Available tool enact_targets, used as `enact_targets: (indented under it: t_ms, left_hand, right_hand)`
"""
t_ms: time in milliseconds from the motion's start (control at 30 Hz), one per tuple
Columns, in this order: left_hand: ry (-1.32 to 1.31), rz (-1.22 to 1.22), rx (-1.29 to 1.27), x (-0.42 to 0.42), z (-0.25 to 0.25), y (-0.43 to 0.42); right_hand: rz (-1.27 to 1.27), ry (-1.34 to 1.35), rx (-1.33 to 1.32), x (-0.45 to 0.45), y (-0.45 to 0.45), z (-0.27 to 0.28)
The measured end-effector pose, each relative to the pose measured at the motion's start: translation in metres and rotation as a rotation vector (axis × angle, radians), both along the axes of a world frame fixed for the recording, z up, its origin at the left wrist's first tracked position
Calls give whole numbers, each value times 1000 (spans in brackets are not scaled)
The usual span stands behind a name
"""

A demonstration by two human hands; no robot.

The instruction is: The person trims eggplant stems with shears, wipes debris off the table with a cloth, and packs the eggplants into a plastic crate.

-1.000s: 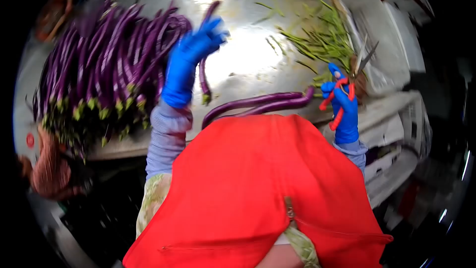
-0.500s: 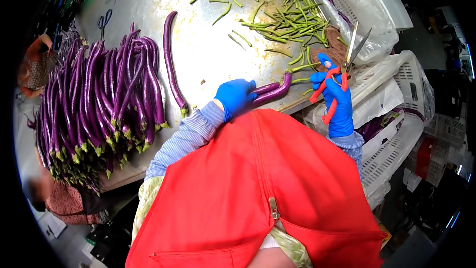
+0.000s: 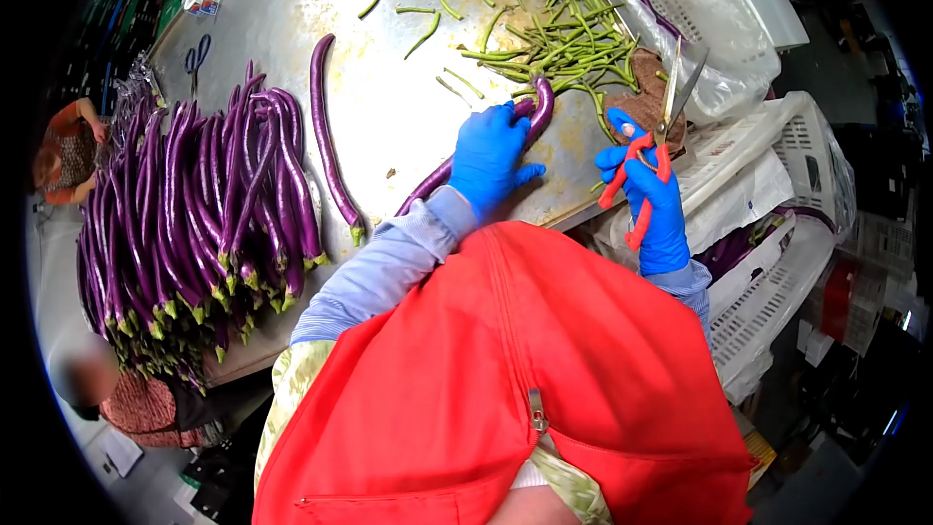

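My left hand (image 3: 489, 157), in a blue glove, lies over two long purple eggplants (image 3: 425, 189) on the metal table. Its fingers are bent around them, while the thumb sticks out to the right. One eggplant's curved end (image 3: 543, 100) shows beyond the fingers; part of both is hidden under the hand. In my gloved right hand (image 3: 653, 199) are scissors (image 3: 664, 151) with red handles. Their blades point away from me and stand slightly apart. A single eggplant (image 3: 330, 136) lies left of my left hand, beside a large heap of eggplants (image 3: 194, 204).
Thin green stalk-like pieces (image 3: 573, 39) are scattered at the table's far right. A brown cloth (image 3: 641, 87) lies at the right edge. White plastic crates (image 3: 807, 156) with liners stand beyond it. Blue-handled scissors (image 3: 197, 56) lie far left. Another person (image 3: 73, 151) is at the left.
My left hand has moved away from me and slightly right, bringing the two eggplants further onto the table and turning them. My right hand with the scissors has shifted slightly left.
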State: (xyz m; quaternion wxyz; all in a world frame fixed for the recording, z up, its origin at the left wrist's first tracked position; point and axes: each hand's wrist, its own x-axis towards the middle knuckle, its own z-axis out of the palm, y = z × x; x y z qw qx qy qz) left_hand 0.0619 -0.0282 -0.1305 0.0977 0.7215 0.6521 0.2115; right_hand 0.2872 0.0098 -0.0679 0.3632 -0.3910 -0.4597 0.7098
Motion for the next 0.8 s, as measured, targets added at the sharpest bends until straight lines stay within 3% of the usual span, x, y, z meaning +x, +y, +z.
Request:
enact_targets:
  t_ms: [133,233,300,367,433,500,567,600,700,800]
  left_hand:
    - [92,61,328,0,-25,5]
    - [-133,141,114,-11,-10,-2]
    - [-365,172,226,-24,-10,-19]
    - [-677,182,51,-44,4,-27]
    - [-640,183,-67,-57,25,-31]
    - [-354,179,-149,-71,8,-32]
    - [-30,141,-170,-83,-43,-34]
    - [-47,200,-220,-74,-28,-31]
    - [-17,232,-23,-54,-23,-22]
    - [43,241,-65,-52,-33,-12]
  right_hand:
    - [17,-18,-13,0,-1,1]
    - [1,-27,-22,1,-1,4]
    - [-3,-20,-29,2,-1,1]
    - [1,-22,-36,2,-1,-1]
    - [19,-37,-28,1,-1,2]
    - [18,-43,-38,-1,-2,2]
    - [17,-53,-51,-2,-2,2]
    - [15,-59,-58,-1,-1,1]
    - [4,-52,-63,2,0,-4]
    - [23,-42,-56,2,-1,-9]
